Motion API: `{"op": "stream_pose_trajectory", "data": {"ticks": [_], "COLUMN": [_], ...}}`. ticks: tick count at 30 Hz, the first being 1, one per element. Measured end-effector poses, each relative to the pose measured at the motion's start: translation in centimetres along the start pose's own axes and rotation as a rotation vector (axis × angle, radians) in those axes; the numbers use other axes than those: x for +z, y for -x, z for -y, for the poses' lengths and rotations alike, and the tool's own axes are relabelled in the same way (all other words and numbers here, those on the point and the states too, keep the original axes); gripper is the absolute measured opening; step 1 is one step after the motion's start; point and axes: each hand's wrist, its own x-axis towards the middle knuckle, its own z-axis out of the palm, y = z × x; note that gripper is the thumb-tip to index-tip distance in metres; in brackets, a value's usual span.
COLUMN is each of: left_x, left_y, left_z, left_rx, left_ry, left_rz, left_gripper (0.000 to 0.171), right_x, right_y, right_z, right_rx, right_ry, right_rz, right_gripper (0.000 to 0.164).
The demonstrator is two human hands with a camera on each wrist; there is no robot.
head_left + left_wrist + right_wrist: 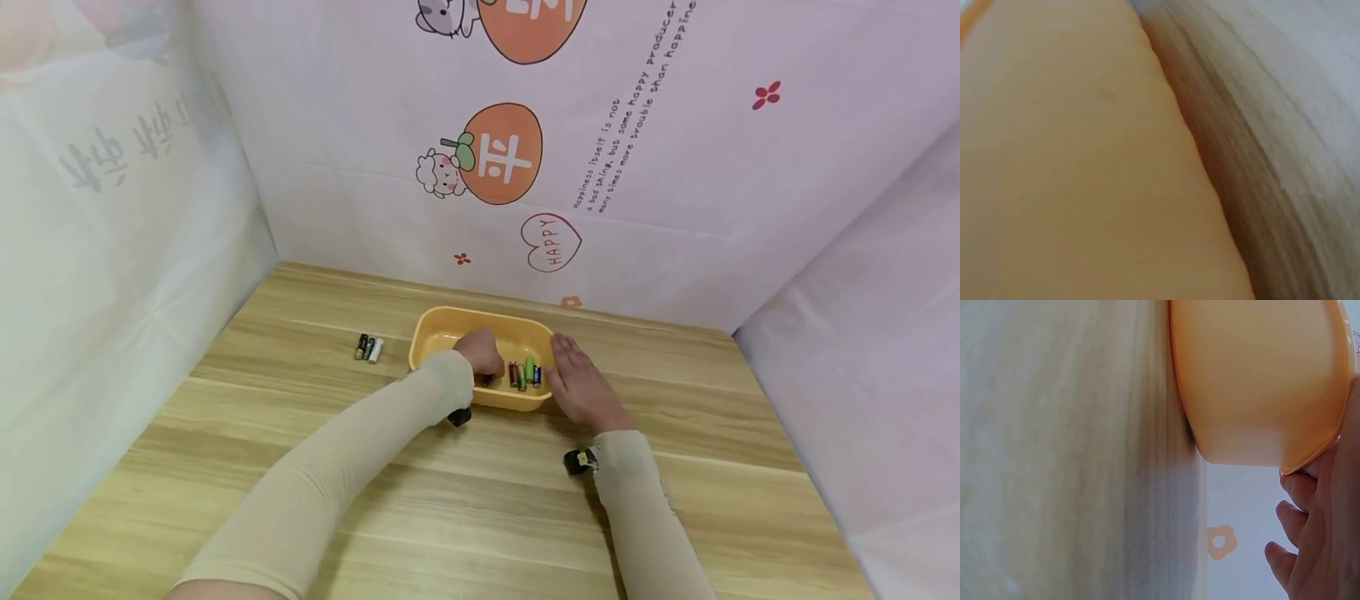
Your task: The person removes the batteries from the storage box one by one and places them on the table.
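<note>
A yellow plastic box (pixel 510 402) stands on the wooden table. My left hand (pixel 480 352) reaches down into it with curled fingers and pinches a dark battery (pixel 487 380) low near the front wall; the fingertips are partly hidden. Just right of that hand, a red battery (pixel 513 373), green ones (pixel 529 368) and a blue one (pixel 537 377) lie side by side on the box floor. My right hand (pixel 581 383) rests against the box's right end, fingers extended along the rim. The left wrist view shows only the box's outer wall (pixel 1085 156) and tabletop.
Left of the box, a small group of batteries (pixel 369 347) lies on the wooden table (pixel 480 500). Printed white cloth (pixel 360 167) rises behind the table and along both sides. Each wrist carries a small black camera (pixel 577 462).
</note>
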Motion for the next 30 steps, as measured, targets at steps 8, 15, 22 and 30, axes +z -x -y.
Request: {"op": "stream_pose_trajectory", "data": {"ticks": [8,15,22,30], "left_x": [-0.4,-2.3,-3.4,-4.2], "left_y": [0.0,0.4,1.1,1.6], "left_z": [0.6,1.3,1.7,2.0], "left_rx": [0.020,-0.017,-0.032,-0.037], "left_ry": [0.046,0.397,0.530,0.652], "left_rz": [0.021,0.062,0.134,0.184], "left_gripper": [0.040,0.031,0.034,0.042], "right_x": [0.3,0.1,0.0,0.0], "right_y": [0.1,-0.1,-0.1,0.0], "right_z": [-0.1,0.0,-0.1,0.0], "right_rx": [-0.009,0.000,-0.003,0.001], "right_ry": [0.012,0.000,-0.004,-0.013], "right_rz": [-0.002,0.003,0.003,0.006], "right_gripper": [0.061,0.060,0.060,0.061]}}
